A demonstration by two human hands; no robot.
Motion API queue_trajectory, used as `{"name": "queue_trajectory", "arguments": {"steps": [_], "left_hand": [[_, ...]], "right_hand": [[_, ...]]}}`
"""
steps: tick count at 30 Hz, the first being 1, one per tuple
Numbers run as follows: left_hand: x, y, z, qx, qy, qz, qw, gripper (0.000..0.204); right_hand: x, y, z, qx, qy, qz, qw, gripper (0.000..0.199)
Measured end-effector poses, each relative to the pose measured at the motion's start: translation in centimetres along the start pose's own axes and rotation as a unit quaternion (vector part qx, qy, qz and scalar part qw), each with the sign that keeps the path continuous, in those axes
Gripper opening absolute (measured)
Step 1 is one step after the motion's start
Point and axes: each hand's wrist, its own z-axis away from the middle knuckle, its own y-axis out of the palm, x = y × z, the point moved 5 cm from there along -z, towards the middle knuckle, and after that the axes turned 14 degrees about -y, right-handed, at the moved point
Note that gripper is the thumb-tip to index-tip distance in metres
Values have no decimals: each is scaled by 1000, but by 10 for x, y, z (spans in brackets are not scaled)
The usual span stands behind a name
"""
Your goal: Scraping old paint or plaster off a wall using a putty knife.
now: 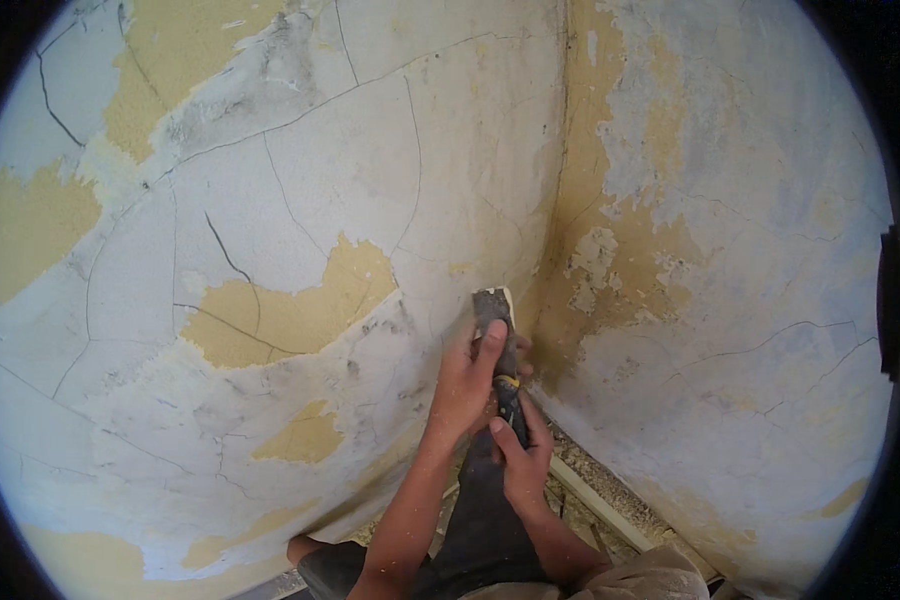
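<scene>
Both of my hands are closed on one scraper [493, 303], which has a dark flat blade and a black handle with a yellow band. My left hand [462, 385] grips it higher up, its thumb lying along the blade. Lower down, my right hand [522, 465] is wrapped round the handle. The blade's upper edge points at the left wall [310, 190] close to the corner; whether it touches the wall I cannot tell. Pale flakes and yellow paint show along that edge.
The right wall [760, 300] meets the left one at a corner just beyond the blade. Both carry cracked whitish paint with bare yellow patches [290, 310]. Down below, scraped debris [595, 470] lies beside a pale strip [600, 505] near my dark-clothed legs [480, 530].
</scene>
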Motion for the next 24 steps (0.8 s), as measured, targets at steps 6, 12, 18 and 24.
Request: {"name": "queue_trajectory", "arguments": {"steps": [6, 12, 18, 24], "left_hand": [[-1, -1, 0, -9, 70, 27, 997, 52], [-19, -7, 0, -44, 29, -34, 998, 52], [-30, -6, 1, -65, 24, -76, 995, 51], [-28, -7, 2, -66, 49, -78, 994, 51]], "right_hand": [[20, 6, -5, 114, -194, 387, 894, 48], [18, 20, -6, 70, -143, 179, 971, 49], [22, 20, -11, 70, -127, 126, 981, 48], [24, 20, -11, 59, -91, 95, 990, 48]]}}
